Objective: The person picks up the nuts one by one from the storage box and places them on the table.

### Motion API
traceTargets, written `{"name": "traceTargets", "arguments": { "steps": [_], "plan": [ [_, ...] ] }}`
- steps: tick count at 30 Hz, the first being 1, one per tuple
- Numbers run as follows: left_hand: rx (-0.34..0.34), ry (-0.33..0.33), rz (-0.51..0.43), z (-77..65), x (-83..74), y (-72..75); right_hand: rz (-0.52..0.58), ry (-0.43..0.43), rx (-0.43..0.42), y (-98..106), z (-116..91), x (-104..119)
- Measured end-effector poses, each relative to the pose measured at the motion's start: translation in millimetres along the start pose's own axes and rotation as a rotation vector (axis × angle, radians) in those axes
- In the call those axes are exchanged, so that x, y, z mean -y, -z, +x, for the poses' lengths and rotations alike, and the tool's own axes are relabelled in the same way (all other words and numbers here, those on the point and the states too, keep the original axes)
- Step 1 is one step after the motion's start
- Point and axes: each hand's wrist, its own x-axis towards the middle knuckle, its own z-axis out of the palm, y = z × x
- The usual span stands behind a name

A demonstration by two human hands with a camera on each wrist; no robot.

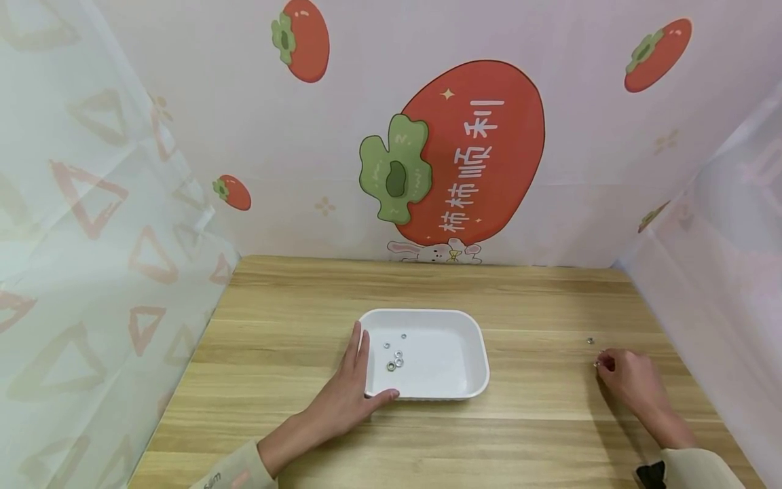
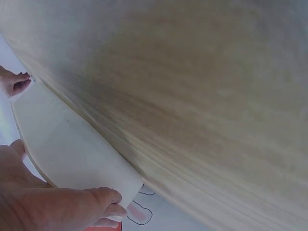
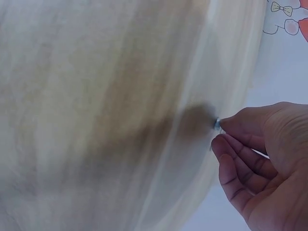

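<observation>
A white rectangular tray [image 1: 449, 353] sits on the table with several small metal nuts [image 1: 399, 363] inside, towards its left side. My left hand [image 1: 345, 397] rests against the tray's front left corner, its fingers straight along the left rim and the thumb on the front rim. In the left wrist view, that hand [image 2: 53, 202] lies against the tray's outer wall. Off to the right, my right hand [image 1: 635, 384] pinches a tiny metal nut [image 3: 217, 124] at its fingertips, low over the table. Its other fingers are curled. Another small nut [image 1: 590, 340] lies just beyond that hand.
The wooden table [image 1: 537, 435] reaches back to a pale printed cloth [image 1: 580, 217] with red persimmons. Similar cloth walls hang at the left [image 1: 104, 272] and right [image 1: 721, 285]. Between the tray and my right hand lies bare wood.
</observation>
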Motion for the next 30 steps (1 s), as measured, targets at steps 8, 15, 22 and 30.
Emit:
{"name": "traceTargets", "arguments": {
  "steps": [8, 15, 22, 30],
  "plan": [
    [0.018, 0.012, 0.004, 1.2, -0.8, 1.9, 0.035, -0.042, 0.083, 9.7, 6.5, 10.5],
    [0.018, 0.006, 0.005, 0.8, -1.2, 2.0, 0.034, -0.036, 0.137, 17.2, 15.9, 24.2],
    [0.03, 0.007, -0.002, -0.4, -1.6, 2.2, 0.032, 0.019, 0.157, 25.6, 31.1, 52.1],
    [0.029, 0.012, 0.003, -0.6, -2.0, 2.3, 0.039, 0.085, 0.111, 31.4, 48.9, 88.2]
  ]
}}
